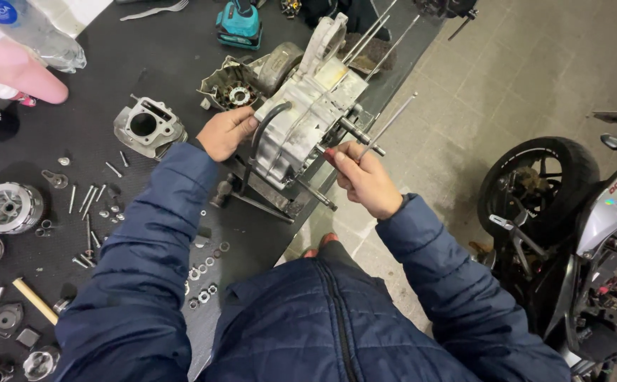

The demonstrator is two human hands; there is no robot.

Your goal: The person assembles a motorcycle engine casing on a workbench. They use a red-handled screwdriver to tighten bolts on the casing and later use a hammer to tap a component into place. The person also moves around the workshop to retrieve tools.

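A workshop with a grey tiled floor, and a black mat (146,49) covers the table where many small parts lie. At the table edge stands a grey engine crankcase (308,120), upright, with long thin studs pointing away to the upper right. The left hand (227,132) lies on the left side of the crankcase, fingers curled against its wall and a black curved hose, so it steadies the case. The right hand (364,177) is closed around a slim metal rod tool (385,129), which stands just beside the short shaft that comes out of the case; I cannot tell if the tip touches it. Left on the mat are a cylinder block (148,127), a clutch drum (8,207) and loose bolts (85,205). A parked motorcycle (577,233) is on the right. I think the case is near the table edge, so a strong push could tip it to the floor; the thin rod may also slip from the shaft and hit the fingers.
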